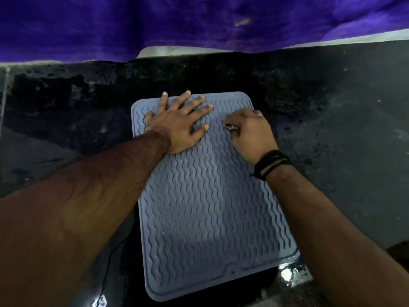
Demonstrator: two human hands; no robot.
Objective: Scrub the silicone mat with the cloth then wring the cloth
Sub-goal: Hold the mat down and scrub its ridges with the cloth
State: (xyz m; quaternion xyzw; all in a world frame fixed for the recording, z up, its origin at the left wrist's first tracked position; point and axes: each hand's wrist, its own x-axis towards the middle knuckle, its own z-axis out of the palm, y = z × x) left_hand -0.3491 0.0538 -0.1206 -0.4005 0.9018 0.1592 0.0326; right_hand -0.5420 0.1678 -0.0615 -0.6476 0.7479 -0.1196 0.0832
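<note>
Grey silicone mat, left hand flat, right hand perhaps gripping cloth

One grey silicone mat with wavy ridges is lying on the dark tabletop, reaching its near edge. Two hands are resting on the mat: one left hand, lying flat with five fingers spread, and one right hand, curling around one small scrap of cloth, of which only a bit is showing. One set of black bands is circling the right wrist. One purple fabric is hanging along the tabletop's far edge. One thin black cord is trailing near the near-left corner.
</note>
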